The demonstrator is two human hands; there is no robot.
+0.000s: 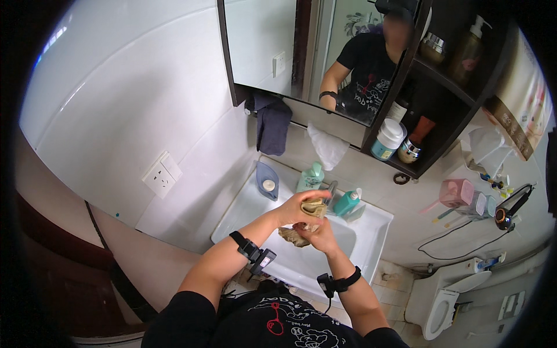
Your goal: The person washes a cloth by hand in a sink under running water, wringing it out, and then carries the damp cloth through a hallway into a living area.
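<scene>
Above the white washbasin [374,243], both my hands grip a crumpled beige-brown cloth [314,208]. My left hand [291,209] wraps around its upper part, fingers pointing toward the faucet. Lower and to the right, my right hand [320,235] clasps the cloth from below, and a loose end hangs to the left of its fingers. Just behind the hands is the metal faucet [332,189], partly hidden. A light green pump bottle [310,176] stands left of the faucet, and a teal pump bottle [347,202] to its right.
A blue soap dish [266,179] with a round white piece sits on the basin's back left corner. Over the basin hang a dark towel [273,126], a white cloth [327,145] and a mirror cabinet [391,100]. At right are wall-hung cups [455,192], a hair dryer [504,217] and a toilet [439,309].
</scene>
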